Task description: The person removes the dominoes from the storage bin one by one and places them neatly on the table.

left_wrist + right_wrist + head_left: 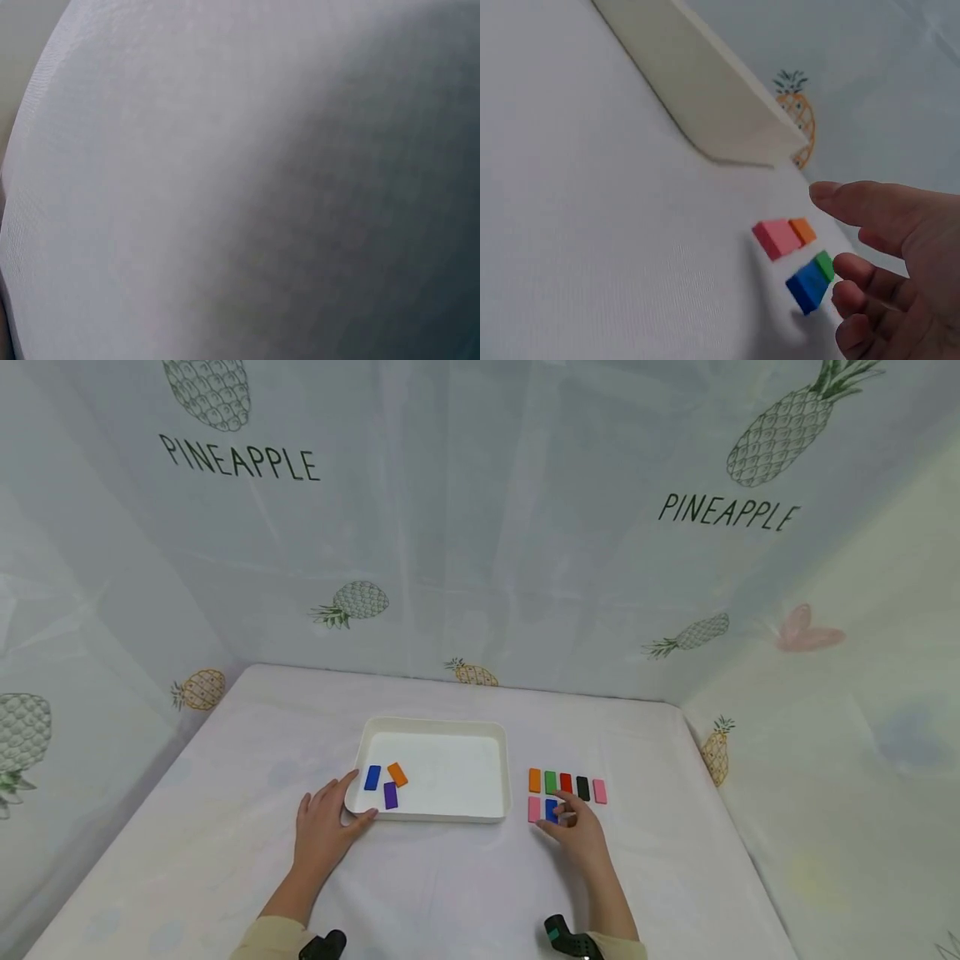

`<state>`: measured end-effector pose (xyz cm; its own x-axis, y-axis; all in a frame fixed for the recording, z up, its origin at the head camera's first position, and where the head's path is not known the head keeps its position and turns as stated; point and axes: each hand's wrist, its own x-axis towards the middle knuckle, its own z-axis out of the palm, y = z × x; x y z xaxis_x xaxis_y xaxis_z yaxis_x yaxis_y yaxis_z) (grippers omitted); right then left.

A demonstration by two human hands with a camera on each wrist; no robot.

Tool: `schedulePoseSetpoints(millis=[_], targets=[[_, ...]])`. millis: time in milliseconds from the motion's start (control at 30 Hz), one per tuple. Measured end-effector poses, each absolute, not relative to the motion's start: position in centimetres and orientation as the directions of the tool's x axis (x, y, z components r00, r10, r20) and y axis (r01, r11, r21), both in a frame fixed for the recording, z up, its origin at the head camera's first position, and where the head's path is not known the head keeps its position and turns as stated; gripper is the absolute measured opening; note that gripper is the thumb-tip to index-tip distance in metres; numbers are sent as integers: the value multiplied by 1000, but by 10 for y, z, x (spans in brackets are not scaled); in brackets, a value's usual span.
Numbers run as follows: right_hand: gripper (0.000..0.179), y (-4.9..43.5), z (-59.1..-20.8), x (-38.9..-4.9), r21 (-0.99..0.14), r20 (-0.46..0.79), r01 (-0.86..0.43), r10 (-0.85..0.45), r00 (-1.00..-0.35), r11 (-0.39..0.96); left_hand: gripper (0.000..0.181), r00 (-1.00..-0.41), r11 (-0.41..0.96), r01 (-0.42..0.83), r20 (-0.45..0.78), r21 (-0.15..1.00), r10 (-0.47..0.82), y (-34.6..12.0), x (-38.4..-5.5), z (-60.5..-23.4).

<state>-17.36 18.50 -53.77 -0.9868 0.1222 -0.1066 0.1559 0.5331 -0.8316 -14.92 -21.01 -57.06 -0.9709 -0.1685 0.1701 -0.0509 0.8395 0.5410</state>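
Note:
A white tray (450, 768) lies on the table, with a blue block (372, 777), an orange block (397, 774) and a purple block (391, 795) inside at its left. My left hand (326, 818) touches the tray's near left corner, thumb at the front rim and fingers at the left side. My right hand (579, 831) hovers over the blocks right of the tray, thumb and fingers apart, holding nothing. Nearest to it are a blue block (810, 286) and a pink block (776, 238). The hand partly covers that blue block in the head view.
The back row holds an orange block (534, 780), a green block (551, 782), a red block (566, 782), a black block (582, 788) and a pink block (600, 791). Pineapple-print curtains (480, 543) surround the white-covered table (450, 885). The left wrist view is mostly blurred cloth.

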Motion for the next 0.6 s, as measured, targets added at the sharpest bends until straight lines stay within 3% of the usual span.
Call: schedulePoseSetpoints(millis=[233,600], targets=[[54,150,-514,-168,-872,-49,75,65,-997,484,84,-970,838,-54,170,542,-172,-210,-149,-569],[48,95,-511,-166,-915,-7,-41,-117,-993,402,84,-974,842,-64,151,536,-170,-210,-150,-569]])
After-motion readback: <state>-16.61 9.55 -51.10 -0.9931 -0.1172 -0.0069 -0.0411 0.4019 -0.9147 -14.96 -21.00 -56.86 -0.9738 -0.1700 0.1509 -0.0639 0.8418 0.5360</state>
